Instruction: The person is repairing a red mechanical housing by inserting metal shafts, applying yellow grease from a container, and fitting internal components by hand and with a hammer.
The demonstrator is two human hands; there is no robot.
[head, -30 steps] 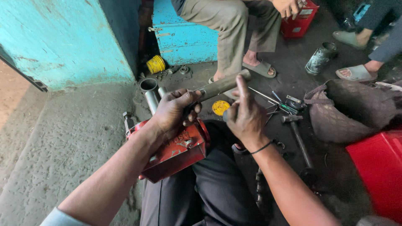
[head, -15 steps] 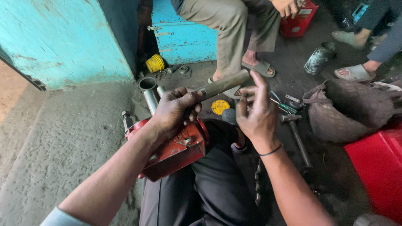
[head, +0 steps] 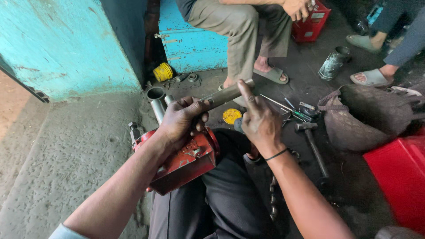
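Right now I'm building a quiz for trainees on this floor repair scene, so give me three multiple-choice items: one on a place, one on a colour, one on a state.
1. Where does the red metal jack body rest?
A on the person's lap
B on the blue box
C in the bag

2. What colour is the round lid on the floor?
A green
B yellow
C white

3. How is the grey metal cylinder held?
A lying loose
B left hand grips it, right hand touches it
C right hand alone

A: it sits on the dark trousers. B: plainly yellow. B: left fingers wrap it.
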